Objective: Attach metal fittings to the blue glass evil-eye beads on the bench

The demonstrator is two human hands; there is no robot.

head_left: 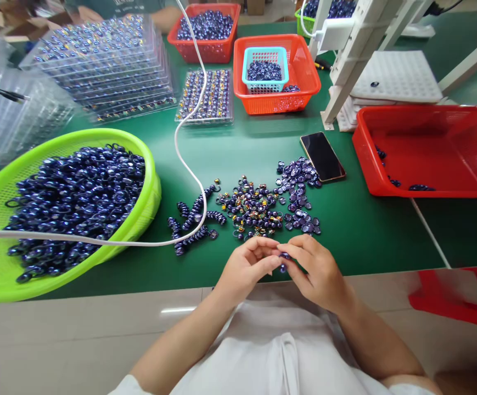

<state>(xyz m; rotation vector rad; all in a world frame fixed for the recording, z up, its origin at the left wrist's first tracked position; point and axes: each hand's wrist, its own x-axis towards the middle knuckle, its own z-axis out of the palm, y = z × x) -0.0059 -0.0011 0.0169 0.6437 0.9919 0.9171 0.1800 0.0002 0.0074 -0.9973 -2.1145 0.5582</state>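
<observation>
My left hand and my right hand meet at the table's front edge, fingertips pinched together. Between them is a small shiny blue-purple part, partly covered by the fingers. Just beyond lies a pile of blue parts with gold and coloured bits. To its right are scattered dark-blue oval caps. On the left, stacked rows of dark-blue ringed pieces rest on the green table.
A lime-green basket of dark-blue looped pieces stands left, crossed by a white cable. A phone and a red tray are right. Stacked clear trays, red baskets and a metal post stand behind. Another person's arm shows.
</observation>
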